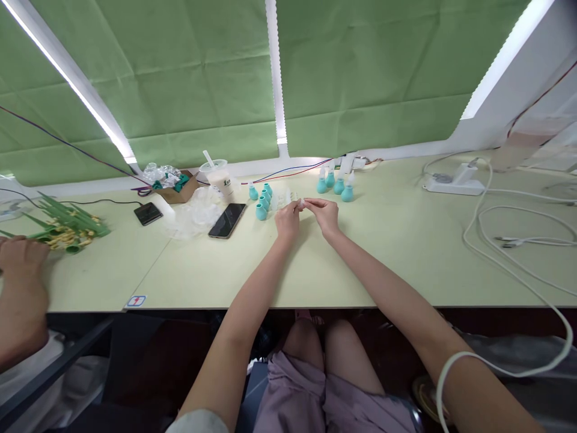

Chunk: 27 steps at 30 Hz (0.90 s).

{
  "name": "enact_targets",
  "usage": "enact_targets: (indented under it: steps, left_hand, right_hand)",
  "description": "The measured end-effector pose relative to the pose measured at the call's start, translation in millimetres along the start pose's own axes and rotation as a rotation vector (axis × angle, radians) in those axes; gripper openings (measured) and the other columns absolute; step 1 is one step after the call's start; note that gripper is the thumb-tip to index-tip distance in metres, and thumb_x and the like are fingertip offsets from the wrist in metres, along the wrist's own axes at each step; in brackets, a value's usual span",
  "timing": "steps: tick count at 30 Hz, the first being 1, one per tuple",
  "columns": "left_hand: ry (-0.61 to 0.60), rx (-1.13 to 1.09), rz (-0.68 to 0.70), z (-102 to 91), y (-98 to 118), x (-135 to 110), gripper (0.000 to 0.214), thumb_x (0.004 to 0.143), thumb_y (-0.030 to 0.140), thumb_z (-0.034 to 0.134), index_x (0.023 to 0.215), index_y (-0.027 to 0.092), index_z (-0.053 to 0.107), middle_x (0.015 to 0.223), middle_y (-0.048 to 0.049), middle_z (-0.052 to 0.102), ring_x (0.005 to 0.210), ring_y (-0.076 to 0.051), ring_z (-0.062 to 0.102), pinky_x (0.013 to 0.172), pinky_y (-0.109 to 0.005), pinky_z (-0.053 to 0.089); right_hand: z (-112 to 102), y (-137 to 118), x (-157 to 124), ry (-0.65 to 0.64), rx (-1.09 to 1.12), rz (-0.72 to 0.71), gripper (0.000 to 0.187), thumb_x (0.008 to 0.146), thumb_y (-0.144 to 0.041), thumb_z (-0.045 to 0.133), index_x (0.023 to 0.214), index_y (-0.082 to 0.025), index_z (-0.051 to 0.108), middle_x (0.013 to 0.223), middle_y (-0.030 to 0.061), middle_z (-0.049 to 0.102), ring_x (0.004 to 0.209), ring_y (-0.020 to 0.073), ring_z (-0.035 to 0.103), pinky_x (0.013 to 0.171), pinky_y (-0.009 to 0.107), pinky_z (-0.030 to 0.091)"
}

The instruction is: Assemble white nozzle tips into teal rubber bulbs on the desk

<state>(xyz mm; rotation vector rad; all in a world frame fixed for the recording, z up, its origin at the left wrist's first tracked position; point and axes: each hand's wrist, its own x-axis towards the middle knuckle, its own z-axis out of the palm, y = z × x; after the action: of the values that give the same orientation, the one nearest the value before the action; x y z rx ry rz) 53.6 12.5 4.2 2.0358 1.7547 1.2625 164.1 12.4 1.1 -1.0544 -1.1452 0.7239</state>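
Observation:
My left hand (287, 219) and my right hand (323, 213) meet at mid-table, fingertips pinched together on a small clear plastic piece (301, 205); it is too small to name. Just behind the left hand stands a cluster of teal bulbs (262, 202) with white tips, beside some clear plastic bits (285, 196). A second group of teal bulbs (336, 183) stands farther back, right of my hands. Both forearms reach out over the pale green table (369, 258).
A black phone (227, 220) lies left of my hands, with crumpled clear plastic (196, 215), a lidded drink cup (222, 178), a cardboard box (178, 191) and another phone (148, 213). White cables (505, 240) and a power strip (453, 182) lie at right. Another person's hand (20, 264) rests by green stems (67, 225) at left.

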Motion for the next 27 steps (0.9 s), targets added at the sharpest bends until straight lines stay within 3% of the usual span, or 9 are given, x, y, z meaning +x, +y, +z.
enact_targets:
  steps: [8, 27]
  left_hand:
    - [0.035, -0.009, 0.018, 0.0, 2, -1, 0.022, 0.088, 0.026, 0.048, 0.099, 0.024, 0.067, 0.078, 0.0021, 0.071, 0.070, -0.012, 0.062, 0.069, -0.022, 0.040]
    - [-0.045, -0.070, 0.048, -2.7, -2, 5, 0.023, 0.086, 0.024, 0.052, 0.103, 0.024, 0.067, 0.082, 0.0015, 0.072, 0.059, -0.009, 0.059, 0.069, -0.021, 0.045]
  right_hand:
    - [3, -3, -4, 0.050, 0.125, 0.021, 0.023, 0.061, -0.034, 0.073, 0.078, -0.018, 0.073, 0.082, 0.0041, 0.073, 0.084, 0.0217, 0.067, 0.083, 0.034, 0.051]
    - [-8, 0, 11, -0.124, 0.231, 0.100, 0.020, 0.053, -0.034, 0.078, 0.064, -0.020, 0.071, 0.084, 0.0042, 0.073, 0.088, 0.0208, 0.065, 0.087, 0.035, 0.049]
